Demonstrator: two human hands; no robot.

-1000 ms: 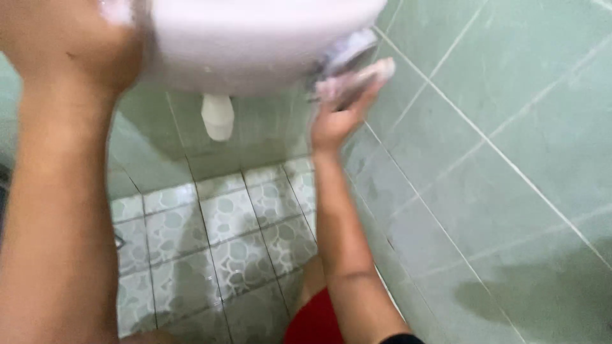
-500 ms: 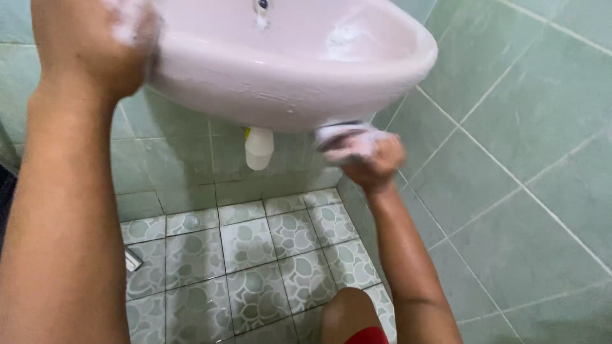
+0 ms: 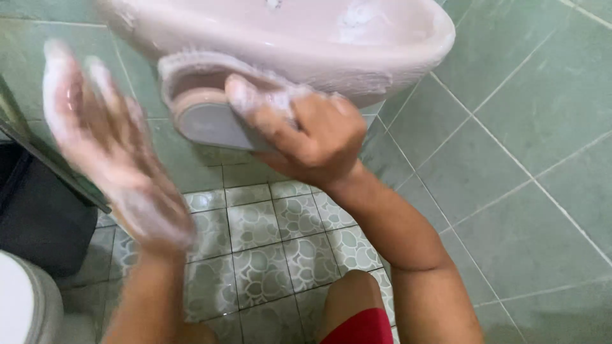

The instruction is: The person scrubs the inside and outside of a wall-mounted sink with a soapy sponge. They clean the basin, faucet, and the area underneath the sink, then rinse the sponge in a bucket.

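Your right hand [image 3: 319,137] is wrapped around a scrubbing brush [image 3: 213,105] — fingers clenched over its back, bristles pressed up against the soapy outside of the pale pink basin [image 3: 306,54]. That grip makes sense: the underside curves away from you, so the brush has to be pushed upward from below rather than dragged across a flat face. Your left hand [image 3: 111,150] holds nothing; its fingers are spread and released, coated in lather, hanging in the air just left of the brush and blurred. You are low under the basin, a knee in red shorts [image 3: 360,328] over the patterned floor tiles [image 3: 268,255], green wall tiles [image 3: 523,165] to your right. A dark bin [image 3: 38,210] and a white toilet rim [image 3: 22,306] sit at the left edge.
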